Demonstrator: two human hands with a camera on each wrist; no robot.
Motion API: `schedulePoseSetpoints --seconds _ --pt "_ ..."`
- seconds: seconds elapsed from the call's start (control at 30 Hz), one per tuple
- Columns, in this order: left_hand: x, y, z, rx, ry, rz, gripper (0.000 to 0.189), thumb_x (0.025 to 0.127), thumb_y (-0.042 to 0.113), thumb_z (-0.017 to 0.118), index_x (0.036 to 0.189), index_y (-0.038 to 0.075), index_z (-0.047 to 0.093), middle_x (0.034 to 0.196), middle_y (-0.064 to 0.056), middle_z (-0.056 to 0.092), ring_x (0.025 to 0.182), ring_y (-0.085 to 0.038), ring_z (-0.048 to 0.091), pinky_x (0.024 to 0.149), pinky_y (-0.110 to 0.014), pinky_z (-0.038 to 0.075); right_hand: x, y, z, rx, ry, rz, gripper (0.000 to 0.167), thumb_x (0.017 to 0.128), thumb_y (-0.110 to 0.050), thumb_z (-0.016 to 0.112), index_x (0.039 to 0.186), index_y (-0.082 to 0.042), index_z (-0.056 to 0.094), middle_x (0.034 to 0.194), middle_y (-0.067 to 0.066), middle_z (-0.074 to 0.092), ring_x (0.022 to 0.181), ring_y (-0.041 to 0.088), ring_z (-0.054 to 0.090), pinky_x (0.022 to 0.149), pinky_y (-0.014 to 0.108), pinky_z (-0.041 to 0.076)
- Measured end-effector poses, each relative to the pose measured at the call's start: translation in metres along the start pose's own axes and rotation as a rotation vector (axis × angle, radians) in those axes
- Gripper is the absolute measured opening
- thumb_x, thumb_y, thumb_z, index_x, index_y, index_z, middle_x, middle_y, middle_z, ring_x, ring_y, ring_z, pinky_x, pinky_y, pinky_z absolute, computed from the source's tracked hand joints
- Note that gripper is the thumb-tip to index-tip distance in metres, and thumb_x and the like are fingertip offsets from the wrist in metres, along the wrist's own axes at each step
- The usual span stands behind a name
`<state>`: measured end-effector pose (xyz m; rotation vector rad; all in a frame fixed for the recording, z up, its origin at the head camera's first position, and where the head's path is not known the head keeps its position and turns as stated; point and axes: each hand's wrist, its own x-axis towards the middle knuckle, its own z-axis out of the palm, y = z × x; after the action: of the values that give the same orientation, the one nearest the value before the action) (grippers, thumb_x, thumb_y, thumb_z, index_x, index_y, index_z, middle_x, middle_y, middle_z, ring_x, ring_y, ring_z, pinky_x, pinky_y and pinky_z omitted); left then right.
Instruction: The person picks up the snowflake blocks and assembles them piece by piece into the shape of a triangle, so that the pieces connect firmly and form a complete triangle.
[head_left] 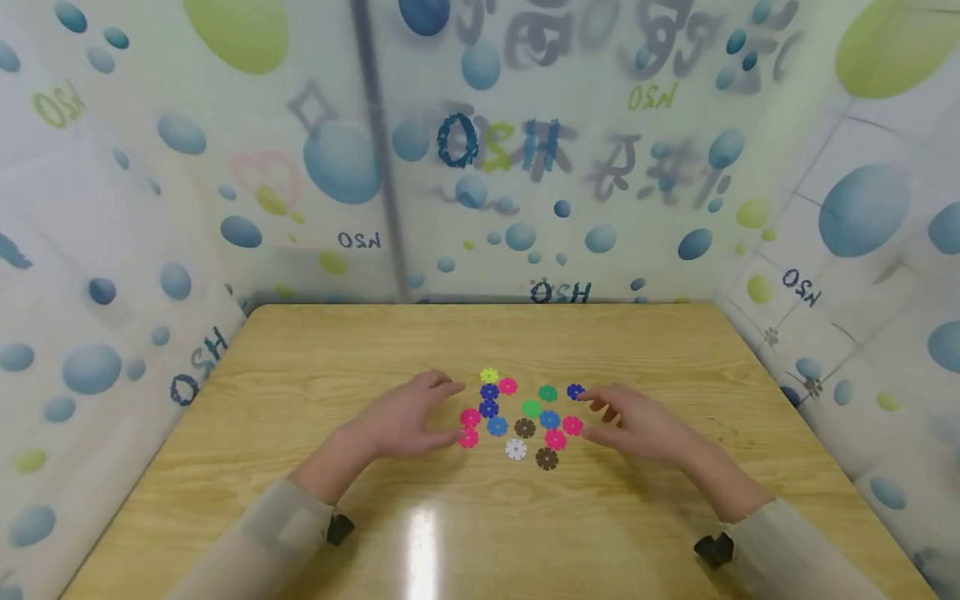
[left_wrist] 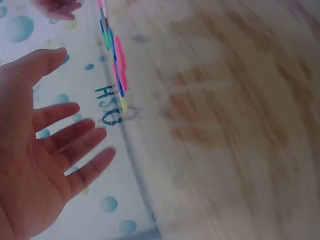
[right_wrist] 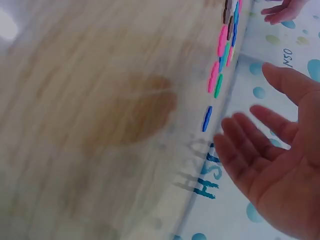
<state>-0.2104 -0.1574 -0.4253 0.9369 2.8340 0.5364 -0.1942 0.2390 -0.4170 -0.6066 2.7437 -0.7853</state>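
Observation:
Several flat, notched plastic discs in many colours lie spread over the middle of the wooden table. My left hand (head_left: 412, 417) hovers at their left side, thumb near a pink disc (head_left: 468, 437), its fingers spread and holding nothing. On the other side my right hand (head_left: 637, 422) is held with loosely bent fingers, close to a dark blue disc (head_left: 575, 392) and another pink disc (head_left: 572, 426). A white disc (head_left: 516, 449) and a brown disc (head_left: 547, 458) lie nearest to me. Both wrist views show bare palms, the left hand (left_wrist: 55, 145) and the right hand (right_wrist: 275, 150).
The wooden table (head_left: 480, 533) reflects a bright light streak at the front. Patterned curtain-like walls (head_left: 480, 250) with blue and green dots stand behind and at both sides. A yellow disc (head_left: 489, 376) lies farthest back. Black straps (head_left: 340, 529) sit at the wrists.

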Motion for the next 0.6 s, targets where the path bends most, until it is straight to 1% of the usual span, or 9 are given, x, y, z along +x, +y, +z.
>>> schedulePoseSetpoints --seconds 0.07,0.13,0.23,0.3,0.37,0.43,0.5,0.6 --pt "0.003 0.002 0.002 -0.071 -0.031 0.037 0.065 0.104 0.046 0.072 0.157 0.011 0.058 0.143 -0.009 0.065 0.125 -0.026 0.068 0.103 -0.046 0.060 0.001 0.000 0.003 0.095 -0.046 -0.013 0.042 0.105 -0.032 0.077 0.140 -0.012 0.068 0.122 0.006 0.071 0.104 0.017 0.067 0.084 0.033 0.060" --pt "0.007 0.005 0.005 -0.159 -0.070 0.068 0.057 0.105 0.042 0.073 0.151 0.010 0.064 0.130 -0.004 0.071 0.113 -0.019 0.069 0.095 -0.040 0.061 0.002 0.000 0.007 0.191 -0.098 -0.027 0.034 0.104 -0.027 0.077 0.135 -0.012 0.070 0.114 0.003 0.071 0.099 0.015 0.065 0.080 0.028 0.058" --pt "0.013 0.010 0.012 -0.262 -0.132 0.094 0.045 0.104 0.037 0.075 0.141 0.011 0.071 0.114 0.003 0.075 0.099 -0.009 0.070 0.087 -0.030 0.060 0.004 -0.001 0.014 0.297 -0.164 -0.043 0.030 0.103 -0.020 0.078 0.130 -0.010 0.071 0.110 0.005 0.071 0.098 0.017 0.064 0.078 0.026 0.056" --pt "0.018 0.014 0.017 -0.315 -0.168 0.110 0.040 0.104 0.034 0.077 0.136 0.010 0.074 0.106 0.006 0.076 0.093 -0.005 0.069 0.086 -0.027 0.059 0.005 -0.003 0.018 0.335 -0.200 -0.043 0.029 0.102 -0.018 0.078 0.129 -0.010 0.071 0.110 0.006 0.070 0.099 0.019 0.063 0.078 0.026 0.055" --pt "0.022 0.017 0.023 -0.335 -0.195 0.124 0.036 0.103 0.031 0.077 0.133 0.012 0.075 0.102 0.008 0.076 0.090 -0.001 0.068 0.085 -0.025 0.059 0.008 -0.005 0.022 0.349 -0.230 -0.036 0.027 0.101 -0.018 0.079 0.127 -0.012 0.071 0.108 0.006 0.070 0.098 0.020 0.063 0.078 0.026 0.054" --pt "0.027 0.021 0.028 -0.337 -0.214 0.135 0.033 0.102 0.030 0.078 0.131 0.013 0.075 0.100 0.009 0.076 0.088 0.001 0.066 0.084 -0.023 0.058 0.010 -0.008 0.026 0.353 -0.253 -0.028 0.026 0.101 -0.018 0.080 0.125 -0.013 0.071 0.106 0.005 0.070 0.096 0.020 0.062 0.078 0.026 0.054" --pt "0.032 0.025 0.031 -0.332 -0.220 0.149 0.031 0.102 0.027 0.078 0.129 0.013 0.076 0.099 0.007 0.076 0.087 0.001 0.066 0.083 -0.023 0.058 0.012 -0.012 0.030 0.351 -0.268 -0.028 0.027 0.101 -0.019 0.080 0.125 -0.014 0.070 0.103 0.004 0.070 0.092 0.020 0.062 0.075 0.027 0.053" --pt "0.038 0.030 0.035 -0.308 -0.225 0.149 0.028 0.101 0.024 0.079 0.126 0.015 0.075 0.096 0.007 0.075 0.084 0.001 0.065 0.081 -0.022 0.057 0.014 -0.016 0.033 0.348 -0.276 -0.017 0.030 0.099 -0.019 0.082 0.126 -0.016 0.070 0.099 0.003 0.069 0.088 0.019 0.062 0.074 0.027 0.052"
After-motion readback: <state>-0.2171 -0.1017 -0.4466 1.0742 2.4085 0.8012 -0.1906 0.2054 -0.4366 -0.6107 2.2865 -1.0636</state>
